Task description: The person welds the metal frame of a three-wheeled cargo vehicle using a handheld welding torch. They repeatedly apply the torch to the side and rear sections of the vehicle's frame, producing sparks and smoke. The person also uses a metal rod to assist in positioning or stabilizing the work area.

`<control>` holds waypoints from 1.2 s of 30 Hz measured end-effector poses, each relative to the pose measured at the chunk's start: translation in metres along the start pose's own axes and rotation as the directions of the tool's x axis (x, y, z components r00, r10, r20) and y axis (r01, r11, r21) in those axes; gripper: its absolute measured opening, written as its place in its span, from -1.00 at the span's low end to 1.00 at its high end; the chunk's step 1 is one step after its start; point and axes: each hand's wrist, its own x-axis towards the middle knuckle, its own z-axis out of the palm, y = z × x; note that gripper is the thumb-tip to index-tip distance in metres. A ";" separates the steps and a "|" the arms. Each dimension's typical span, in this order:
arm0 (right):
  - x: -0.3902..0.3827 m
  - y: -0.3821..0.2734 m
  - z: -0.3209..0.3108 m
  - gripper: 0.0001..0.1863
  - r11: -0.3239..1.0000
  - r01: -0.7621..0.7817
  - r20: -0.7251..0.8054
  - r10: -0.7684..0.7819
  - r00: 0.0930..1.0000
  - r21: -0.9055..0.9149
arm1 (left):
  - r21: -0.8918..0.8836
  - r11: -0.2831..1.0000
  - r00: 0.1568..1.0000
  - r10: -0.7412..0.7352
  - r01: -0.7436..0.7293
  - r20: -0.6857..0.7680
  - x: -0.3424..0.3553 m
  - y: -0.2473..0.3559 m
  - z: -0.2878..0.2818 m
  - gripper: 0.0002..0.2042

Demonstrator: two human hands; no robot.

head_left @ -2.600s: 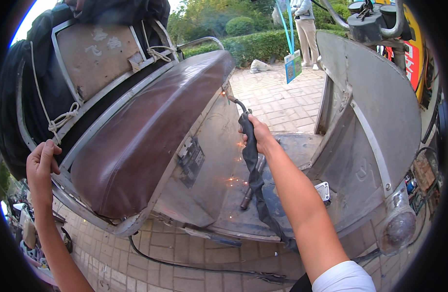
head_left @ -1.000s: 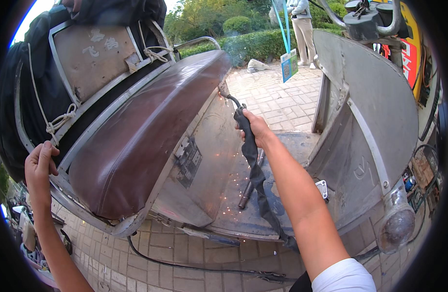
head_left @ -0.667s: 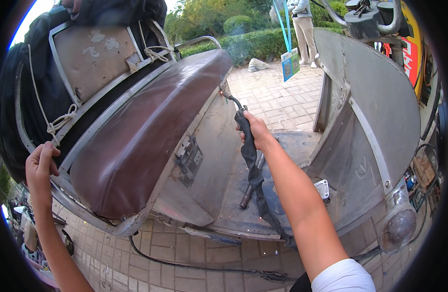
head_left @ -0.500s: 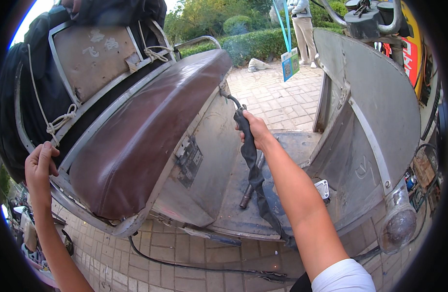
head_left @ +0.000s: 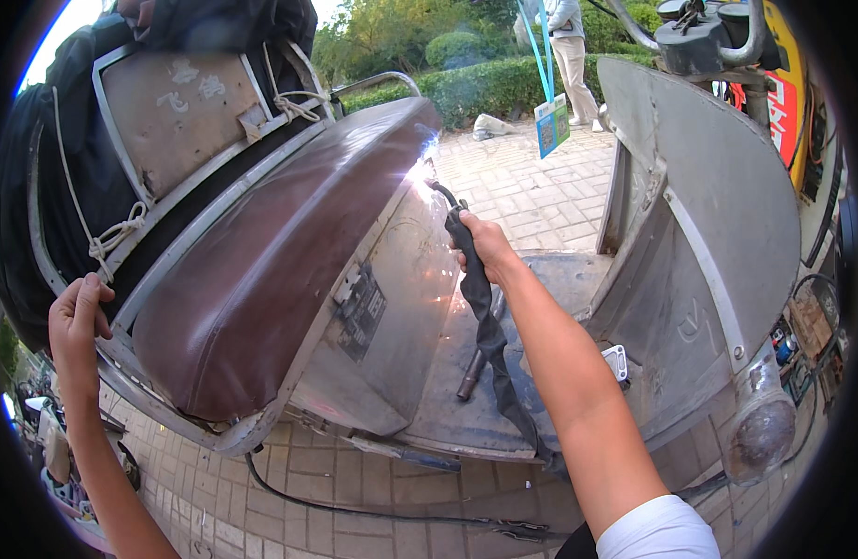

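My right hand (head_left: 486,245) is wrapped round the black handle of a welding torch (head_left: 472,265). The torch's bent neck reaches up to the top edge of a grey metal panel (head_left: 392,261) under a brown padded seat (head_left: 271,252). A bright bluish-white arc (head_left: 422,175) burns at its tip, and orange sparks drop along the panel. At the left, my left hand (head_left: 78,315) is curled beside the metal rail behind the seat, near a knotted rope (head_left: 117,233). Whatever its fingers hold, if anything, is hidden.
A curved grey metal front shield (head_left: 718,186) stands at the right, above a worn footboard (head_left: 438,373) with a metal tube (head_left: 474,373) on it. A black cable (head_left: 354,509) crosses the brick paving. Beyond, a person (head_left: 571,61) stands by a hedge. A badge on a lanyard (head_left: 551,126) hangs in view.
An arc has lit at the torch tip, and sparks now fall down the panel. Both hands keep nearly the same place.
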 end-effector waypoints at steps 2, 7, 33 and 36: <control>-0.001 0.000 0.001 -0.61 1.000 0.005 0.006 -0.005 1.000 0.008 | 0.000 1.000 1.000 -0.001 0.001 0.006 0.000 -0.001 -0.001 -0.57; -0.002 -0.002 0.000 -0.60 1.000 -0.011 0.016 0.011 1.000 -0.002 | -0.004 1.000 1.000 -0.005 0.005 0.018 0.000 0.002 -0.002 -0.58; -0.005 0.002 0.000 -0.58 1.000 -0.023 -0.003 0.023 1.000 0.020 | 0.003 1.000 1.000 -0.001 0.001 0.003 0.000 -0.002 -0.001 -0.57; -0.001 0.002 -0.003 -0.60 1.000 0.001 0.005 -0.001 1.000 -0.005 | 0.004 1.000 1.000 -0.004 0.004 0.013 0.000 0.001 -0.001 -0.57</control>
